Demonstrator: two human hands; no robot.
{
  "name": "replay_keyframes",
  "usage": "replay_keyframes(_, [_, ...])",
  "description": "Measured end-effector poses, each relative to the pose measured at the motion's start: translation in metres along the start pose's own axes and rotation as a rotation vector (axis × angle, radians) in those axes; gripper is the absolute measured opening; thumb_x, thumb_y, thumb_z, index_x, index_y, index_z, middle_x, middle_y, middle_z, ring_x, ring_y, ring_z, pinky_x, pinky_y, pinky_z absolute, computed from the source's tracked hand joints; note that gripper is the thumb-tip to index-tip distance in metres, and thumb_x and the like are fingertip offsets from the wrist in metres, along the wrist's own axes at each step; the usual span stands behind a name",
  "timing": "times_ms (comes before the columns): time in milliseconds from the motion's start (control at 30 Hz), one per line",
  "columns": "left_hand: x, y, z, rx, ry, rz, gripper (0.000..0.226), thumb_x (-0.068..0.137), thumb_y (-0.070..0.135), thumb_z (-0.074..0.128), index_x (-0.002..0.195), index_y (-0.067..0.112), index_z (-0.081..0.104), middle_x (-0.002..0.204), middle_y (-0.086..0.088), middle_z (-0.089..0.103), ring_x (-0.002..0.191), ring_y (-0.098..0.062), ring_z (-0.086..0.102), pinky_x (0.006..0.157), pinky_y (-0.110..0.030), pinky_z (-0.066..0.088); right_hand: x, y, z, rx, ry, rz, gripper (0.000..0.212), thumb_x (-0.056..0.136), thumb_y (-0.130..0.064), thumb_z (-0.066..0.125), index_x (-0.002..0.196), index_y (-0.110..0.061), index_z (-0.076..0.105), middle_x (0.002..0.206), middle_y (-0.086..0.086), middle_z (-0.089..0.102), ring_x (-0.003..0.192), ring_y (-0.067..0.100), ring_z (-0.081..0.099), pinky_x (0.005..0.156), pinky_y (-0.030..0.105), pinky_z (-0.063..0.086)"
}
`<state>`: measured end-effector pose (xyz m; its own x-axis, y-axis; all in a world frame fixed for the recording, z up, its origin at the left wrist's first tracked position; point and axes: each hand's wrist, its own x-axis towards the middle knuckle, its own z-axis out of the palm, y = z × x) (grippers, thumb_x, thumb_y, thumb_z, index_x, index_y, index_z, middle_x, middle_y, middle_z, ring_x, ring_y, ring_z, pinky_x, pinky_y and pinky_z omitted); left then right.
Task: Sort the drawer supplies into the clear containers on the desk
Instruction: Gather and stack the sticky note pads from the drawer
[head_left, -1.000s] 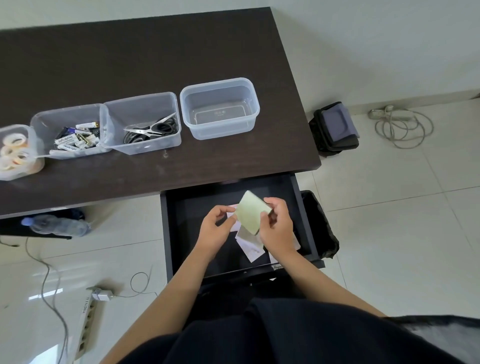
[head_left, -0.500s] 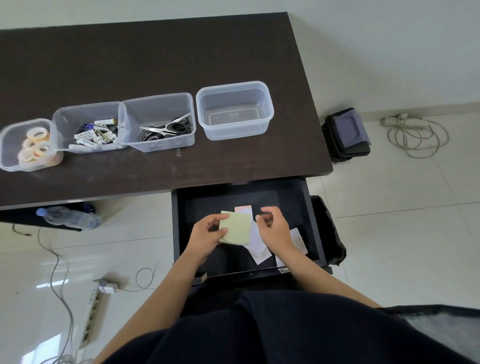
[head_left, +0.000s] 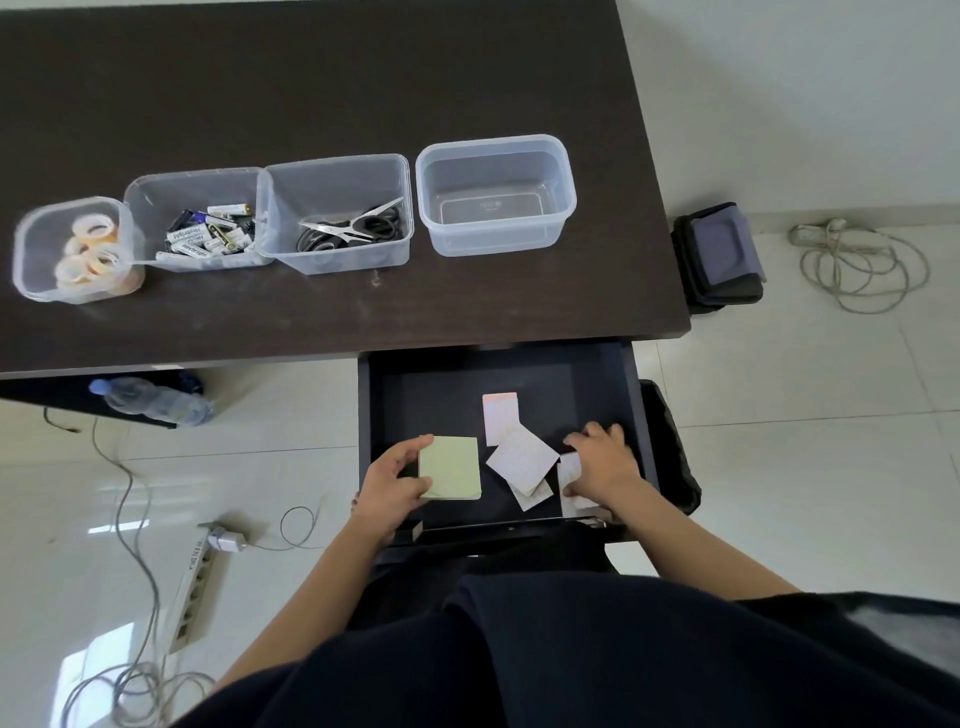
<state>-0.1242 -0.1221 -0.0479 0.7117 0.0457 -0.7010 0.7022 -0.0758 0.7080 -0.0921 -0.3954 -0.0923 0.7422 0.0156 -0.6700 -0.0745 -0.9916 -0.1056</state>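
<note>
Sticky-note pad, pinched in the left hand grip; loose paper slips lie just left of the right hand, fingers spread flat on one slip.

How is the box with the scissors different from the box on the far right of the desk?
The scissors box holds several pairs of black-handled scissors; the rightmost box holds nothing. The scissors box touches the battery box beside it; the rightmost box stands apart, with a gap on both sides. Both are clear plastic, open-topped, upright, on the dark desk.
</note>
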Motion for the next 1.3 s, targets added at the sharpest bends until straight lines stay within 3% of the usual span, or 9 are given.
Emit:
replay_keyframes(233, [-0.002, -0.007, 0.0, -0.008, 0.001, -0.007, 0.061, 0.079, -0.02, 0.043, 0.121, 0.021, 0.058, 0.12, -0.001, 0.058, 0.112, -0.02, 0.054, 0.061, -0.017, 0.052, 0.002, 0.006, -0.022, -0.081, 0.014, -0.138, 0.029, 0.079, -0.029, 0.072, 0.105, -0.022, 0.063, 0.109, 0.0, 0.061, 0.109, 0.023, 0.05, 0.087, 0.034, 0.041])
replay_keyframes(367, [-0.002, -0.009, 0.001, 0.019, -0.016, 0.016, 0.066, 0.074, -0.021, 0.042, 0.122, 0.022, 0.057, 0.123, -0.002, 0.058, 0.112, -0.023, 0.055, 0.072, -0.028, 0.053, -0.008, 0.005, -0.029, 0.347, 0.129, -0.11, 0.01, 0.082, -0.028, 0.069, 0.085, -0.019, 0.065, 0.088, -0.002, 0.06, 0.082, 0.02, 0.06, 0.067, 0.028, 0.041])
replay_keyframes(500, [-0.003, -0.002, 0.008, 0.027, -0.048, 0.028, 0.068, 0.074, -0.024, 0.045, 0.126, 0.019, 0.055, 0.124, -0.002, 0.057, 0.114, -0.021, 0.054, 0.072, -0.026, 0.054, -0.026, -0.008, -0.043, 0.651, 0.223, -0.169, 0.009, 0.086, -0.028, 0.064, 0.08, -0.021, 0.066, 0.075, -0.007, 0.064, 0.065, 0.009, 0.055, 0.061, 0.023, 0.04])
replay_keyframes(633, [-0.005, 0.009, 0.015, 0.008, -0.079, 0.054, 0.068, 0.074, -0.023, 0.044, 0.124, 0.021, 0.056, 0.124, 0.0, 0.057, 0.109, -0.019, 0.057, 0.071, -0.026, 0.054, -0.04, -0.035, -0.051, 0.838, 0.36, -0.158, 0.012, 0.086, -0.029, 0.064, 0.094, -0.021, 0.07, 0.084, -0.004, 0.067, 0.076, 0.012, 0.06, 0.067, 0.021, 0.046])
replay_keyframes(733, [-0.009, 0.018, 0.021, 0.0, -0.119, 0.074, 0.067, 0.075, -0.022, 0.044, 0.123, 0.023, 0.055, 0.122, 0.004, 0.057, 0.088, -0.02, 0.061, 0.077, -0.033, 0.056, -0.044, -0.056, -0.05, 0.838, 0.485, -0.12, 0.018, 0.086, -0.029, 0.065, 0.102, -0.024, 0.07, 0.091, 0.001, 0.06, 0.081, 0.013, 0.058, 0.072, 0.024, 0.046])
replay_keyframes(933, [-0.014, 0.024, 0.029, 0.003, -0.175, 0.111, 0.068, 0.075, -0.018, 0.051, 0.125, 0.027, 0.056, 0.122, 0.01, 0.056, 0.085, -0.022, 0.066, 0.085, -0.043, 0.056, -0.051, -0.09, -0.048, 0.842, 0.254, -0.124, 0.039, 0.083, -0.033, 0.067, 0.12, -0.024, 0.061, 0.11, -0.003, 0.05, 0.095, 0.014, 0.056, 0.084, 0.025, 0.044])
replay_keyframes(1100, [-0.017, 0.024, 0.028, -0.043, -0.153, 0.097, 0.068, 0.075, -0.02, 0.049, 0.127, 0.025, 0.055, 0.124, 0.007, 0.056, 0.091, -0.014, 0.065, 0.085, -0.042, 0.057, -0.049, -0.09, -0.043, 0.749, 0.1, -0.222, 0.044, 0.085, -0.024, 0.067, 0.127, -0.027, 0.055, 0.128, -0.001, 0.042, 0.085, 0.012, 0.057, 0.08, 0.021, 0.043])
replay_keyframes(1200, [-0.018, 0.02, 0.024, -0.069, -0.162, 0.083, 0.068, 0.076, -0.02, 0.046, 0.124, 0.026, 0.057, 0.126, 0.005, 0.057, 0.094, -0.012, 0.063, 0.086, -0.043, 0.055, -0.045, -0.083, -0.041, 0.562, 0.159, -0.26, 0.046, 0.079, -0.027, 0.071, 0.122, -0.033, 0.055, 0.129, -0.009, 0.041, 0.114, 0.018, 0.041, 0.098, 0.033, 0.038])
replay_keyframes(1300, [-0.019, 0.018, 0.022, -0.098, -0.176, 0.067, 0.068, 0.076, -0.02, 0.044, 0.121, 0.029, 0.059, 0.127, 0.006, 0.057, 0.098, -0.015, 0.063, 0.086, -0.041, 0.054, -0.043, -0.077, -0.044, 0.52, 0.153, -0.31, 0.046, 0.074, -0.035, 0.075, 0.117, -0.036, 0.056, 0.133, -0.013, 0.044, 0.121, 0.017, 0.039, 0.106, 0.042, 0.032])
